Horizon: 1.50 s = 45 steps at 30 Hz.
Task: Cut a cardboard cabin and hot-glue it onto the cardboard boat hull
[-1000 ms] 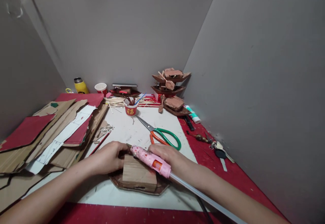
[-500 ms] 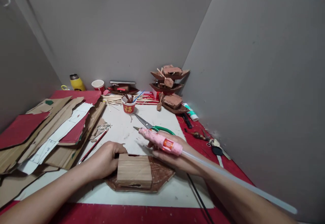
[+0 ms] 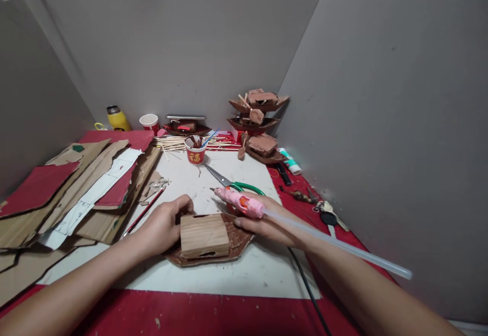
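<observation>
In front of me lies a brown cardboard model boat with a light wood-grained cabin arched on its middle. My left hand is closed on the boat's left end, its fingers partly hidden behind the cabin. My right hand holds a pink hot glue gun, nozzle pointing left and a long clear glue stick sticking out of its back. The right thumb rests on the boat's right end; the other fingers are mostly hidden. Just beyond the glue gun lie green-handled scissors, partly covered.
Cardboard sheets are heaped on the left beside a pencil. Farther back stand a paint-smeared paper cup, thin sticks and finished brown boats. Keys lie near the right wall; a black cord runs toward me.
The boat has shifted slightly away from me. My right hand has come down with the glue gun, and its thumb now rests on the boat's right end. The view has tilted slightly.
</observation>
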Tool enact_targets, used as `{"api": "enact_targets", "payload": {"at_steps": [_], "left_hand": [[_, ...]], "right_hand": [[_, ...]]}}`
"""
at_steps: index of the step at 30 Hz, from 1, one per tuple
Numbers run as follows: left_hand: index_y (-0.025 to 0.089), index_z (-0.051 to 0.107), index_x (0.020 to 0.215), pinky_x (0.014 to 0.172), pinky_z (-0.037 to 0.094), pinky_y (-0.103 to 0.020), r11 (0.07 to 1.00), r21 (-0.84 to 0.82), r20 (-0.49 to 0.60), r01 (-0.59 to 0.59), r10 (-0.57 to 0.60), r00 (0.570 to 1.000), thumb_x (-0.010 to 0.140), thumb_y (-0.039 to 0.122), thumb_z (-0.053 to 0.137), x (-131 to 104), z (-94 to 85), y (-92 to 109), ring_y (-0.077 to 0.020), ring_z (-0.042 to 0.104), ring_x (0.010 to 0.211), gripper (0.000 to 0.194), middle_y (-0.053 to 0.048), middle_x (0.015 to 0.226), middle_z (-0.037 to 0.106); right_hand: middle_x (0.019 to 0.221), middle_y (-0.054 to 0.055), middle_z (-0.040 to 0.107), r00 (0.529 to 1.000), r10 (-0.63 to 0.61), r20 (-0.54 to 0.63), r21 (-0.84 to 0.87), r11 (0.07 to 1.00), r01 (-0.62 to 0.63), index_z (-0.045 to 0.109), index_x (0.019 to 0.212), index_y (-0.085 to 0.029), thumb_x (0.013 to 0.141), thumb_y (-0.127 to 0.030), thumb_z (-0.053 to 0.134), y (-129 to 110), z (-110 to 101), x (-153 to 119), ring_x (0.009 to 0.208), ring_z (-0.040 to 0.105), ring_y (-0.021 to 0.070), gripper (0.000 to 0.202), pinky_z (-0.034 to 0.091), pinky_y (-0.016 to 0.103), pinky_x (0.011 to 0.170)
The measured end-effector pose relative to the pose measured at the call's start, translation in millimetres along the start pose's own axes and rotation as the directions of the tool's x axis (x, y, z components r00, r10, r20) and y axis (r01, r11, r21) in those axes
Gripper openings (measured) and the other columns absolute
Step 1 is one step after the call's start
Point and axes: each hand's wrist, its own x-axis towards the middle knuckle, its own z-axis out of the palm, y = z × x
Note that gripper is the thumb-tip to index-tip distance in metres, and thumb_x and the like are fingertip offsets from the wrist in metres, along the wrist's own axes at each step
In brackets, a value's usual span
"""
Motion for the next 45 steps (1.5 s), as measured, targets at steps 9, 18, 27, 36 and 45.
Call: {"api": "enact_targets", "payload": {"at_steps": [9,18,27,36,45], "left_hand": [[0.019,0.058,0.078,0.067,0.038,-0.026,0.823,0.496,0.097,-0.278,0.265,0.959,0.08,0.004,0.049,-5,-1.7,7,-0.0176,0.056,0.079,0.018,-0.003,0.085,0.062],[0.017,0.064,0.089,0.073,0.048,-0.03,0.749,0.546,0.207,-0.376,0.314,0.926,0.073,0.0,0.048,-11,-7.6,15,-0.0216,0.062,0.082,0.028,-0.009,0.09,0.066],[0.018,0.069,0.089,0.073,0.048,-0.025,0.845,0.436,0.138,-0.308,0.276,0.951,0.073,-0.001,0.05,-7,-5.3,12,-0.0189,0.063,0.083,0.031,-0.006,0.088,0.066],[0.016,0.067,0.092,0.068,0.045,-0.027,0.815,0.498,0.164,-0.295,0.245,0.955,0.073,-0.002,0.045,-9,-3.1,13,-0.0191,0.062,0.078,0.035,-0.008,0.088,0.062],[0.019,0.059,0.092,0.068,0.046,-0.029,0.765,0.568,0.173,-0.304,0.25,0.953,0.075,0.004,0.048,-10,-4.4,17,-0.0209,0.062,0.078,0.025,-0.007,0.089,0.064]], "right_hand": [[0.128,0.004,0.066,0.998,0.05,-0.023,0.028,0.998,-0.049,0.063,0.125,-0.022,0.072,-0.012,0.057,-7,2,0,0.116,0.061,0.0278,0.055,0.046,0.043,0.102],[0.125,0.004,0.066,0.999,0.043,-0.026,0.086,0.995,-0.041,0.061,0.125,-0.022,0.074,-0.013,0.055,2,9,-2,0.109,0.062,0.0244,0.052,0.047,0.037,0.098],[0.133,0.003,0.063,0.999,0.041,-0.027,0.093,0.995,-0.038,0.058,0.13,-0.025,0.074,-0.013,0.056,2,11,-4,0.116,0.06,0.0266,0.058,0.044,0.042,0.103],[0.135,0.006,0.061,0.999,-0.02,-0.03,0.116,0.993,0.023,0.058,0.131,-0.023,0.077,-0.016,0.057,6,13,-3,0.121,0.057,0.0259,0.054,0.042,0.041,0.106],[0.128,0.006,0.066,1.0,-0.013,-0.019,0.155,0.988,0.015,0.061,0.126,-0.023,0.077,-0.014,0.057,3,13,-3,0.113,0.062,0.0252,0.049,0.045,0.041,0.102]]}}
